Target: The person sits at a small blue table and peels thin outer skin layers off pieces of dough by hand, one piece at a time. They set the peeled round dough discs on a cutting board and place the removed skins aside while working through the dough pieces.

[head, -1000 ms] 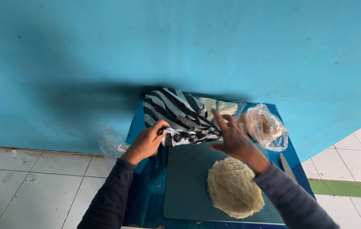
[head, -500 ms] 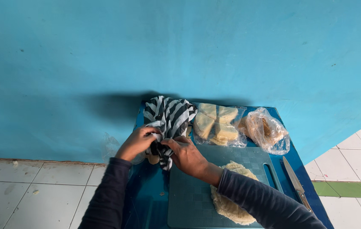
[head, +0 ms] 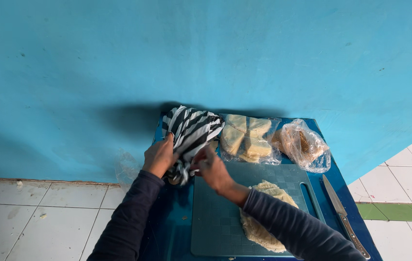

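Note:
A black-and-white striped plastic bag [head: 192,130] sits at the back left of a small blue table [head: 167,217]. My left hand [head: 159,156] grips the bag's left side. My right hand [head: 211,167] pinches the bag's lower edge from the right, its forearm crossing a grey-blue cutting board [head: 220,217]. A pale, flat, textured slab [head: 260,227] lies on the board, partly hidden by my right sleeve.
A clear bag of pale yellow blocks [head: 245,139] and another clear bag with brown contents [head: 303,144] lie behind the board. A knife [head: 341,215] rests along the table's right edge. A blue wall stands behind; white floor tiles [head: 46,217] lie to the left.
My right hand moved left from over the clear bags onto the striped bag. The bag was bunched toward the left, which uncovered the yellow blocks.

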Motion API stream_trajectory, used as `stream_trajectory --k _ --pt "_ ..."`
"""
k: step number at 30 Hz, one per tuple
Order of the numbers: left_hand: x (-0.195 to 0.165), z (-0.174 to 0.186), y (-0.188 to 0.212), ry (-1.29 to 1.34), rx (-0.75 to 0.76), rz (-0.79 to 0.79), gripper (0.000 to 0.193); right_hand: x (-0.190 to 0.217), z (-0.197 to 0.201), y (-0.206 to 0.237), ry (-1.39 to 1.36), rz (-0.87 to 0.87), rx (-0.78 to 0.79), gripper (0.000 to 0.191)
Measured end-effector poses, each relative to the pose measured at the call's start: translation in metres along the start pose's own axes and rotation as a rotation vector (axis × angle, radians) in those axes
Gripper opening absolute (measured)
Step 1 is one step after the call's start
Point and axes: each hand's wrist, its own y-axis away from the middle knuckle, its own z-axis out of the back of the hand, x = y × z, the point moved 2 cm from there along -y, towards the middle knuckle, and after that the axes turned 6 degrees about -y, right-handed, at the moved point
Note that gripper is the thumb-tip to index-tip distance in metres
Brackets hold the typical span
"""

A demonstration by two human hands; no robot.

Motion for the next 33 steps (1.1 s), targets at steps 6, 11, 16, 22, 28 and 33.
stream_trajectory --k 6,11,16,22,28,33 --pt "0.011 -0.002 -0.007 0.907 -0.054 0.172 0.025 0.031 0.004 -0.002 0.009 -0.378 0.067 0.061" --pt "-0.001 -0.012 0.005 2.063 0.175 0.523 0.016 0.048 -0.032 -0.013 -0.485 -0.362 0.027 0.057" --pt "-0.023 -0.037 0.032 2.427 0.253 0.236 0.018 0.056 -0.046 -0.037 -0.788 -0.102 -0.091 0.052" --pt "-0.018 -0.038 0.055 1.494 0.108 0.204 0.030 0.074 -0.006 -0.044 0.445 0.385 -0.224 0.042" --pt "-0.012 -0.015 0.033 1.767 0.397 0.487 0.046 0.082 -0.003 -0.027 1.127 0.741 -0.243 0.042" --pt "-0.030 -0.012 0.000 2.060 0.347 0.595 0.057 0.071 -0.009 -0.027 0.938 0.854 -0.249 0.041"
